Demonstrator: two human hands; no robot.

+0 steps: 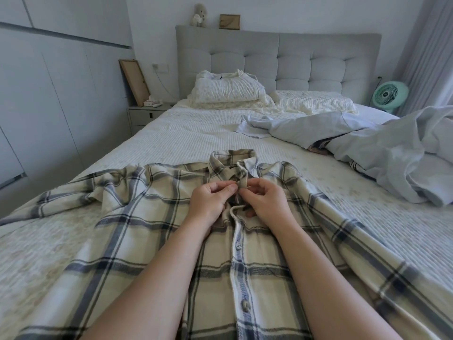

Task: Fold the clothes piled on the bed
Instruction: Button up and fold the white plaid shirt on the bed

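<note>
A plaid shirt (pixel 152 217) covers the near bed (pixel 171 133). Beyond its collar, bare quilt lies open up to stacked pillows (pixel 228 94). A rumpled pile of pale clothes (pixel 367 143) blocks the right side.

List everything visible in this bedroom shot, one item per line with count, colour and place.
plaid shirt: one, beige and navy, spread on the near bed
bed: one, white cover, centre
headboard: one, grey, tufted, far end
pillows: stack, white, by the headboard
unfolded clothes: pile, pale blue, right of the bed
fan: one, mint green, far right
nightstand: one, grey, left of the bed
picture frames: two, wooden, one on the nightstand, one on the headboard ledge
soft toy: one, cream, headboard ledge
hands: left hand and right hand, pinching the shirt's placket below the collar
</note>
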